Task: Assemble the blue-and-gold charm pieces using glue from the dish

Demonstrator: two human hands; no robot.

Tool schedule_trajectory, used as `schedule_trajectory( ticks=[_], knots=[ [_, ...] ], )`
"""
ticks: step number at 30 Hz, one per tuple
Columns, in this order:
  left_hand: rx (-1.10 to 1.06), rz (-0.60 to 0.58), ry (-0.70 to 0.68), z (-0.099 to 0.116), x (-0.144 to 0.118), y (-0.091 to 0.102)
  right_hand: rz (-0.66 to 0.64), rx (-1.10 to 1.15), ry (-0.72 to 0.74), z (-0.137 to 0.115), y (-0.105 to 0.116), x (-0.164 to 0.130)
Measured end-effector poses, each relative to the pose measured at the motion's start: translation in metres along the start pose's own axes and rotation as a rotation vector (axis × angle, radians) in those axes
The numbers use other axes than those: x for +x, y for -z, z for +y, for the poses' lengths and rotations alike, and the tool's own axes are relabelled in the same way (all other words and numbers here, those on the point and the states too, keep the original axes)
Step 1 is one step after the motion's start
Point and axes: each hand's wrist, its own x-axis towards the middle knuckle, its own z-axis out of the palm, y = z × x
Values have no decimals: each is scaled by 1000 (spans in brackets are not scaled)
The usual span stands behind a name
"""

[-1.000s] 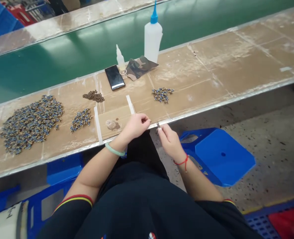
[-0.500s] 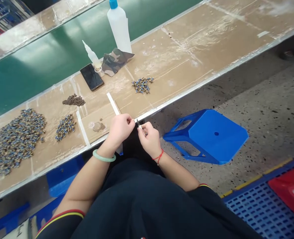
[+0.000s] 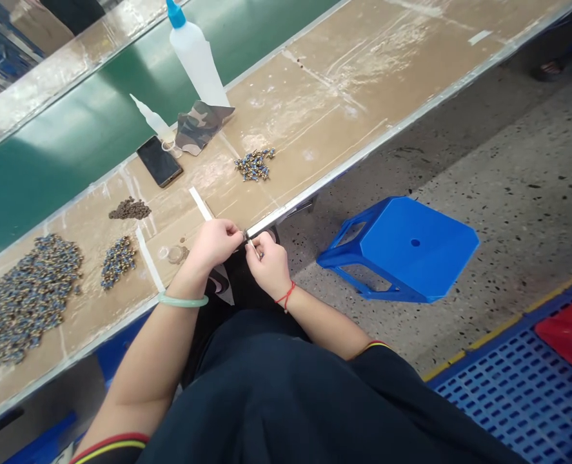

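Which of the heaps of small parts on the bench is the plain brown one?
The small brown heap just below the black phone; the other three heaps look blue mixed with gold.

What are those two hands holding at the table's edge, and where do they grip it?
The right hand pinches a thin pale stick by its lower end. The left hand pinches something tiny at the stick's tip; what it is cannot be told.
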Motion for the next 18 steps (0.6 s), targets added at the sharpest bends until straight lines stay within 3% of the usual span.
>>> schedule_trajectory(
  ticks=[18],
  knots=[
    [-39, 21, 1, -5, 4, -4, 7, -23, 13, 5, -7, 3]
  ],
)
